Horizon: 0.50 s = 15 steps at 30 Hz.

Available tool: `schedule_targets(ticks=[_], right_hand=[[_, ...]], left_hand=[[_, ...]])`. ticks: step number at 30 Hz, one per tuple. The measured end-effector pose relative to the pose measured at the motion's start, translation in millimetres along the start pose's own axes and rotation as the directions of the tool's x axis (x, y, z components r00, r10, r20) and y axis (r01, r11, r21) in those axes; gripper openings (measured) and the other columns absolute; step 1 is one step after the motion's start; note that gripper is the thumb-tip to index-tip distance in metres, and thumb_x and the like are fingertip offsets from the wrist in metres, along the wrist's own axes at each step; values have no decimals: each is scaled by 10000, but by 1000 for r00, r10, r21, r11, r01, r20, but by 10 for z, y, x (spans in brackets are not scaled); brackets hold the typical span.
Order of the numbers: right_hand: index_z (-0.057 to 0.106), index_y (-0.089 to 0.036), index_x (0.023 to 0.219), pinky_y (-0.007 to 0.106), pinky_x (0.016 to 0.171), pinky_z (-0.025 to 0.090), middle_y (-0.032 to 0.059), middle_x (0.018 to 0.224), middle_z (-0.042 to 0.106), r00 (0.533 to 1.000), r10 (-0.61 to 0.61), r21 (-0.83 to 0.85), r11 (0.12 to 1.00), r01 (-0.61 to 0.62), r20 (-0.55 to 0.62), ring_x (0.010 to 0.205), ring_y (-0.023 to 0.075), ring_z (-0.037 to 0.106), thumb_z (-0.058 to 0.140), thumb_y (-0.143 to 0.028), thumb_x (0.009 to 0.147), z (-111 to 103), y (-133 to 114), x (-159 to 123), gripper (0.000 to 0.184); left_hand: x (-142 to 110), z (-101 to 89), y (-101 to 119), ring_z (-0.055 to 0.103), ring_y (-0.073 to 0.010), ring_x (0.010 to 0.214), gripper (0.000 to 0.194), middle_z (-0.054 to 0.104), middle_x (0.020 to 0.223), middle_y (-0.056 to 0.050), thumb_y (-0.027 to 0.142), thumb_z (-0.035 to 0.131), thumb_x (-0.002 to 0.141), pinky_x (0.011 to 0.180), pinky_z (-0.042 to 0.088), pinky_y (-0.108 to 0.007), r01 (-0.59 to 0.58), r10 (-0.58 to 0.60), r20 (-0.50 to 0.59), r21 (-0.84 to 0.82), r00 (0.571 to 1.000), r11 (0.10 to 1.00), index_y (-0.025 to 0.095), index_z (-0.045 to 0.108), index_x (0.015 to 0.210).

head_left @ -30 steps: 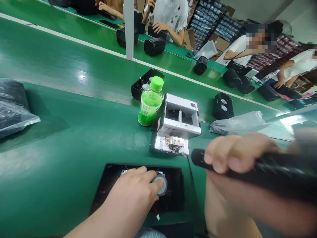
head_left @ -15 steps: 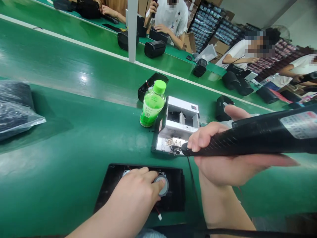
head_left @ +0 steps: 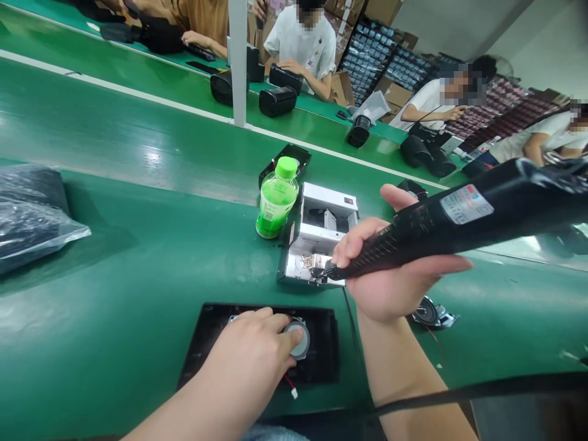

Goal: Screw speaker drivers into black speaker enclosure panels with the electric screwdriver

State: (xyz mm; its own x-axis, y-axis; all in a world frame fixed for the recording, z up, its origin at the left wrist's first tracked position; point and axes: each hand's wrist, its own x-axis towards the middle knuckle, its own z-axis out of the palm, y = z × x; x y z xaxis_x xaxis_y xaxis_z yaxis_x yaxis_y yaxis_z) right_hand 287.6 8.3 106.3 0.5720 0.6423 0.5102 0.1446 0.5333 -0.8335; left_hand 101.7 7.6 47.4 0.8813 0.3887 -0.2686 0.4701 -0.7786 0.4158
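My left hand (head_left: 243, 349) rests in a black speaker housing (head_left: 324, 361), its fingers and thumb pressing a round silver speaker driver (head_left: 301, 340) from the side. A red wire with a white connector (head_left: 293, 392) trails from the housing's lower edge. My right hand (head_left: 381, 275) grips a black electric screwdriver (head_left: 413, 229) with a white label. Its tip sits just above the metal clamp (head_left: 315, 264) on a white and silver fixture (head_left: 316, 239), and I cannot tell whether they touch.
A green-capped bottle (head_left: 277, 199) stands beside the fixture, with an open black housing (head_left: 285, 160) behind it. A loose speaker driver (head_left: 429, 313) lies on the green bench (head_left: 114, 288). A black-filled plastic bag (head_left: 27, 223) sits left. Co-workers sit along a parallel bench beyond a white post (head_left: 237, 55).
My right hand and the screwdriver have swung up and left, the tool now tilted, and a loose speaker driver has come into view. My left hand stays on its speaker driver.
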Motion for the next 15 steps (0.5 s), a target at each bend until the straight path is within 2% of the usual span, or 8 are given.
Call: schedule_targets(ticks=[5, 10, 12, 15], right_hand=[[623, -252, 1354, 288, 372, 418, -56, 592, 598, 995, 90, 41, 995, -92, 36, 394, 155, 490, 426, -964, 869, -79, -62, -87, 883], [719, -320, 1246, 336, 448, 493, -24, 588, 642, 987, 158, 136, 979, -151, -37, 428, 182, 526, 570, -875, 888, -241, -500, -282, 676], [711, -327, 1299, 361, 471, 504, -6, 615, 650, 983, 183, 133, 975, -179, -16, 450, 191, 540, 505, -857, 931, -314, -618, -417, 676], [658, -341, 1382, 389, 471, 520, -10, 620, 637, 988, 154, 61, 986, -155, 16, 464, 203, 565, 399, -841, 978, -433, -634, -673, 693]], left_hand=[[-27, -4, 5, 731, -329, 1081, 225, 781, 1206, -41, 193, 697, 985, 931, 610, -534, -2, 2, -21, -23, 1000, 1000, 295, 753, 1176], [-27, 26, -13, 732, -315, 1029, 205, 786, 1172, -22, 186, 699, 973, 892, 606, -512, -14, 12, -56, -28, 998, 1000, 308, 750, 1130], [-27, 47, -26, 733, -317, 1032, 230, 789, 1193, -19, 193, 698, 979, 883, 609, -515, -21, 20, -66, -19, 998, 1000, 315, 754, 1165], [-29, 82, -45, 733, -317, 1078, 339, 786, 1273, -37, 188, 704, 982, 912, 614, -521, -33, 31, -95, -18, 995, 999, 286, 725, 1306]])
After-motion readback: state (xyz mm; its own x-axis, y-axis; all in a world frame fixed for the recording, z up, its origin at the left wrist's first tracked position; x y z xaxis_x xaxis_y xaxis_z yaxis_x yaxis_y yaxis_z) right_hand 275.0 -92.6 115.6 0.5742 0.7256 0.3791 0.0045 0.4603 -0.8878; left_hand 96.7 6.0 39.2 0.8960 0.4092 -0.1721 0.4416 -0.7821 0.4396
